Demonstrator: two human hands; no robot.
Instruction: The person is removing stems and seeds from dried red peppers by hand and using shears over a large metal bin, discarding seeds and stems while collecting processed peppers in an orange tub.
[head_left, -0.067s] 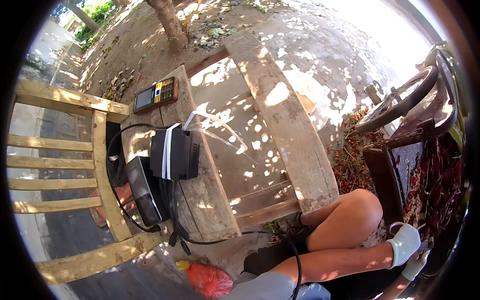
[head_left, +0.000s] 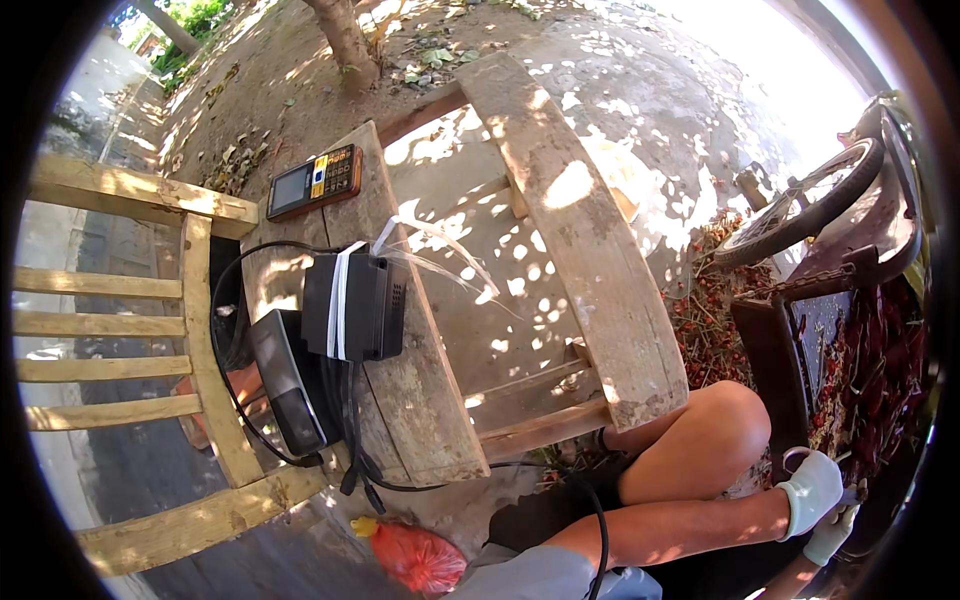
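Note:
At the lower right, my left hand [head_left: 815, 490] wears a pale glove and is closed. A pinkish curved loop [head_left: 796, 456] sticks out beside it; I cannot tell what it belongs to. Just below, my right hand [head_left: 832, 530], also gloved, has its fingers drawn together close to the left one. Whatever the fingers grip is too small and dark to name. Beyond both hands lies a heap of dark red dried chili peppers [head_left: 888, 345], next to a dark-framed tray or box [head_left: 775, 345].
A wooden slatted frame [head_left: 570, 230] carries a keypad device [head_left: 315, 182], a black box tied with white strap [head_left: 370, 305] and cables. Left is a wooden chair [head_left: 110, 325]. A red plastic bag [head_left: 415, 560] lies low. A wheel [head_left: 800, 200] stands at right; a cable crosses near my arm.
The whole view has shifted slightly, so the frame and wheel appear a little further right and lower. Both hands keep nearly the same pose.

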